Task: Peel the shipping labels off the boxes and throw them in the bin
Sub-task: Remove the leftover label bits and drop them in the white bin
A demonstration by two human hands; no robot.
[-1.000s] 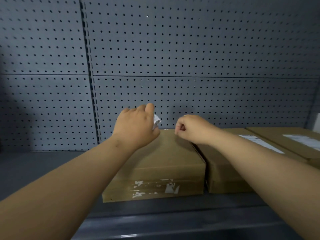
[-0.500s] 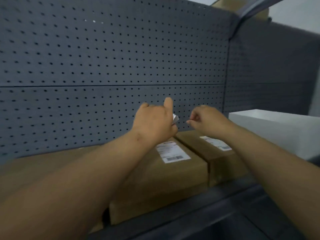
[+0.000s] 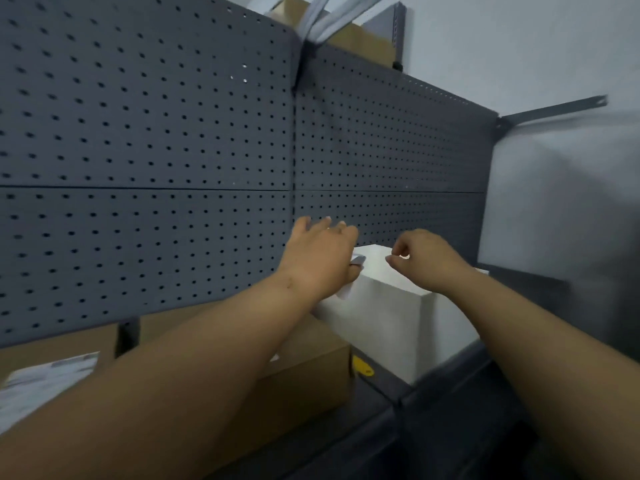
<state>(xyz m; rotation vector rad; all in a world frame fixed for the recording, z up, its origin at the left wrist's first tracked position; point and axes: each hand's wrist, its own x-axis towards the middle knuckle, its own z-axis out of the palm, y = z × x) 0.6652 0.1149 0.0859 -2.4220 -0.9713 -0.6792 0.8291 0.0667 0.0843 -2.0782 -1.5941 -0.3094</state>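
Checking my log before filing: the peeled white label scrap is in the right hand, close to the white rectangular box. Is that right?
Not quite: the head view shows the peeled white label scrap in the left hand, not the right hand, whose curled fingers hold nothing. It is close to the white rectangular box.

The light is dim, cold and even. It seems to come from above right, where the pale wall (image 3: 502,46) is brightest; a broad soft shadow lies lower on it. The white box (image 3: 384,306) is bright on top, greyer in front. Motion blur smears everything: the holes of the pegboard (image 3: 138,133) stretch into dashes, the bracket (image 3: 554,110) is streaked, the label (image 3: 45,382) at lower left is unreadable, and the label scrap (image 3: 345,292) under the left hand (image 3: 320,261) is only a pale smudge. Panel lines bend near the edges.
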